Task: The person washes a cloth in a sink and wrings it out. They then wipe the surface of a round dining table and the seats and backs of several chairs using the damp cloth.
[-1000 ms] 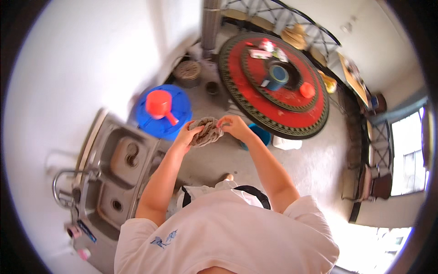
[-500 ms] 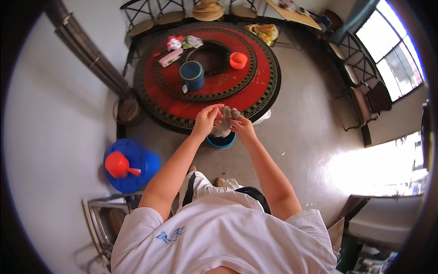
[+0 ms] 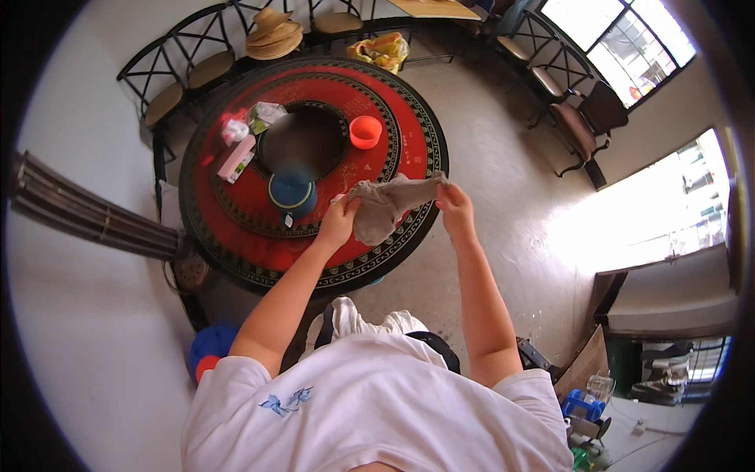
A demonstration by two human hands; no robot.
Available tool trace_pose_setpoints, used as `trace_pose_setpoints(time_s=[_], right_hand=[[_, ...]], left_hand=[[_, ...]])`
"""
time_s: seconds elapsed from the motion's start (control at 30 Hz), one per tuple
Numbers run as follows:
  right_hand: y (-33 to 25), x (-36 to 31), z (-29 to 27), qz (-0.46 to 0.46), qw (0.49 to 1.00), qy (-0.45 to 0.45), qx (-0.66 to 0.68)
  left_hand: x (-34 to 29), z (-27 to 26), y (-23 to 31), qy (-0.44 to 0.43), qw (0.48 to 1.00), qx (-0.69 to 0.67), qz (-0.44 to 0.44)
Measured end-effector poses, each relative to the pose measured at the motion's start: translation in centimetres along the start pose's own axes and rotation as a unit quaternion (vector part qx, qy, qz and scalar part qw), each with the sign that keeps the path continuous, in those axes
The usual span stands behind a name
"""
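A grey-brown cloth is stretched between my two hands, above the near right edge of the round red table. My left hand pinches its left end, where the cloth bunches and hangs down. With its fingers closed on the other end, my right hand holds the cloth out to the right. Beyond my left hand, a blue-green pot-like container stands on the table. An orange-red bowl sits farther back.
On the table's left lie a pink-and-white box and small packages. Chairs line the back wall, one with stacked straw hats. A yellow plastic bag is behind the table. A blue bucket is at lower left.
The cloth was crumpled between my close hands over a blue bucket; now it is spread out above the table edge. My hands have moved apart, and the view has shifted.
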State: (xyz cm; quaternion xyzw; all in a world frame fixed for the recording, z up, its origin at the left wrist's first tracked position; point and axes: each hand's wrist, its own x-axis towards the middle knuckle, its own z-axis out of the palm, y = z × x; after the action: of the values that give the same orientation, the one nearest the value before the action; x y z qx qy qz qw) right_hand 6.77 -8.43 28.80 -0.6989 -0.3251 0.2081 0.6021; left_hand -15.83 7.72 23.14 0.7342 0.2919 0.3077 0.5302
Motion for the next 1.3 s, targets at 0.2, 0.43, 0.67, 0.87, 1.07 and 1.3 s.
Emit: trace_pose_setpoints(time_s=[0.2,0.43,0.67,0.87,1.07,1.3], right_hand=[[-3.5,0.7,0.4,0.177,0.983,0.014,0.043],[-5.7,2.7,0.9,0.177,0.938,0.056,0.293],[-7.6,5.1,-2.2,0.177,0.908,0.014,0.379],[-10.2,6.1,-0.2,0.161,0.879,-0.060,0.445],[-8.1,9.6,-0.8,0.100,0.811,-0.245,0.522],[7.5,4.8,-1.8,0.471,0.846,-0.150,0.201]], left_hand=[[1.4,-2.8,3.4,-0.089,0.986,-0.133,-0.053],[3.2,-2.7,4.5,-0.029,0.926,-0.296,-0.234],[3.5,-2.3,0.0,0.004,0.922,-0.318,-0.221],[2.0,1.4,-0.5,-0.195,0.944,0.264,0.019],[2.8,4.4,0.2,-0.346,0.914,0.097,-0.186],[3.0,5.9,5.9,-0.255,0.867,-0.271,-0.330]])
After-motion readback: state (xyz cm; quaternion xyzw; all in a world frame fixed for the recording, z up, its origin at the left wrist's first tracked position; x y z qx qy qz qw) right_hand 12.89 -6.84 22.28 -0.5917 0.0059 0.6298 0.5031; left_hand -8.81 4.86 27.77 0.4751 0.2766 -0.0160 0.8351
